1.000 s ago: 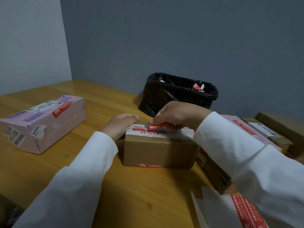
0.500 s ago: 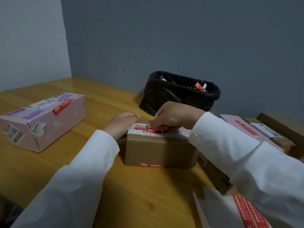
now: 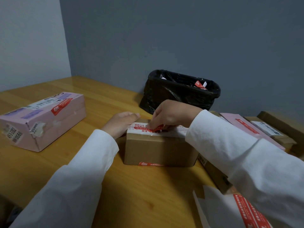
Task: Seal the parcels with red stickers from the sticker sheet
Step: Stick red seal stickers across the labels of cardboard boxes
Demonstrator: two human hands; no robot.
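Table (image 3: 49, 163): honey-yellow wood, faint grain lines. Centre box (image 3: 158, 152): plain brown card; white top strip printed in red characters; red sticker (image 3: 156, 129) on top, second red strip (image 3: 150, 164) at the lower front edge. Left box (image 3: 41, 119): pale pink, lilac patches, white label, red sticker with white print. Bin (image 3: 179, 92): glossy black liner, red-and-white scraps inside. Sheet (image 3: 230, 209): white backing, red stickers with white text. Sleeves (image 3: 79, 178): white. Wall (image 3: 181, 38): grey-blue; left part paler.

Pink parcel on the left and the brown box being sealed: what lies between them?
Head view: bare wooden table between the pink parcel and the brown box, crossed only by the left hand and its white sleeve.
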